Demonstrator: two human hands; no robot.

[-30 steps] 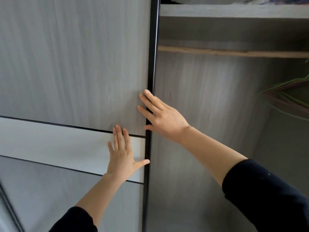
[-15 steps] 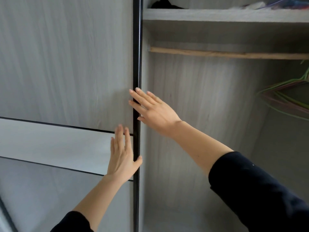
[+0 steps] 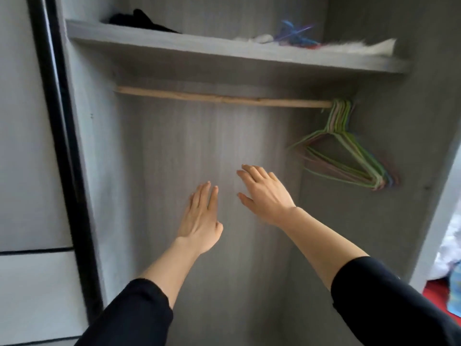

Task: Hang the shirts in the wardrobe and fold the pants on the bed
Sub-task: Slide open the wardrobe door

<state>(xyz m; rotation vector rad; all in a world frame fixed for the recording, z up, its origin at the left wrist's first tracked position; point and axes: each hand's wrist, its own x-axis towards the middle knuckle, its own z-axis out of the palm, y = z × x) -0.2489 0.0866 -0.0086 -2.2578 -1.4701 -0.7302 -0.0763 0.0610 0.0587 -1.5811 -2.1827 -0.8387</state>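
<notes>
Left hand [image 3: 199, 218] and right hand [image 3: 264, 196] hover empty, fingers [image 3: 203, 196] straight, and yanking those bunched hangers [image 3: 349, 158] could pull several down.

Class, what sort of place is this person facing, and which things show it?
An open wardrobe, probably in a bedroom: a wooden rail carries a bunch of wire hangers, a shelf sits above it, and a sliding door stands at the left.
</notes>
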